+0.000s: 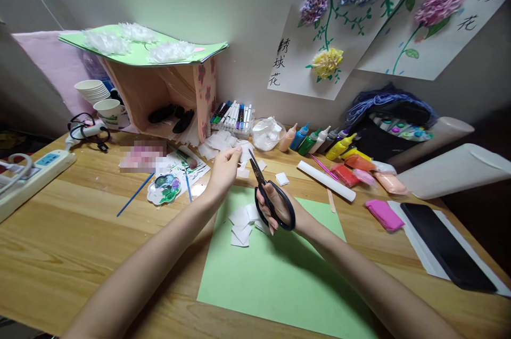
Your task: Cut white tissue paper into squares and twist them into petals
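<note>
My left hand (224, 170) is closed in a pinch at a piece of white tissue paper (246, 151), above the back edge of a green sheet (275, 280). Black-handled scissors (288, 211) are in my right hand (275, 201), with fingers through the loops. Their blades point up and away, close to the tissue piece, and look nearly together. Below the hands, several small cut white squares (241, 234) lie on the green sheet, partly behind the right hand. More white tissue pieces (219, 140) are spread on the table beyond the left hand.
At left lie a paint palette (164, 190), a blue brush (134, 195) and a power strip (48, 166). Marker pens (233, 115), a bowl of tissue (267, 134) and paint bottles (309, 141) line the wall. A white roll (326, 181) and phone (447, 248) are at right.
</note>
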A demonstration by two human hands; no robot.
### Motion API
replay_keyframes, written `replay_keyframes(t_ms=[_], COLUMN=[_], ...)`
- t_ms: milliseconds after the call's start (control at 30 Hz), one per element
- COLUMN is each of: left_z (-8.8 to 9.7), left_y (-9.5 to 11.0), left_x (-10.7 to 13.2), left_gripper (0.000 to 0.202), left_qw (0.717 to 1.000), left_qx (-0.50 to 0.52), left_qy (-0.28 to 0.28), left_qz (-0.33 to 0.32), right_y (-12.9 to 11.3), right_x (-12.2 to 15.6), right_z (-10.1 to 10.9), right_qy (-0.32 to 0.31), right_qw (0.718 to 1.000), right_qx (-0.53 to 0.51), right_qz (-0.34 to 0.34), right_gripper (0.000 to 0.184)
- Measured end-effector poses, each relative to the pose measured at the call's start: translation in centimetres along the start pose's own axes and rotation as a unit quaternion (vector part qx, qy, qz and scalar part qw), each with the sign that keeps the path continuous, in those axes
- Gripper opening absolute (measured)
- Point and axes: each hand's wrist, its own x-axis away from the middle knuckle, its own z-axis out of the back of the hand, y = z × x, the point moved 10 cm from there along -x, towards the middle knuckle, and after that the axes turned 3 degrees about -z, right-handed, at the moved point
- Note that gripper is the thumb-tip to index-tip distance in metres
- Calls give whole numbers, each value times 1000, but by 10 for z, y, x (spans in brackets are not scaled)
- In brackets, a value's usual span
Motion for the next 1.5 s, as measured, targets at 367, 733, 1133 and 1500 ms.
replay_keyframes(t_ms=[367,733,1133,1500], left_z=[-5,-6,-3,-2], left_y=[1,0,1,8], left_x=[2,1,1,3], left_gripper=[32,32,32,33], left_qw=[1000,1000,1000,1000], left_qx=[14,17,0,-20], left_qy=[-21,-21,-8,-7], left_qz=[-9,2,-3,-21], right_y=[-1,-6,-6,-6], right_x=[-4,-9,-4,-9], right_z=[-13,-11,-8,-11], right_qy=[-59,-82,-64,-73], right_qw=[997,996,997,996], right_qx=[-41,-29,-33,-34], right_qz=[-16,-28,-22,-32], right_gripper=[80,84,86,86])
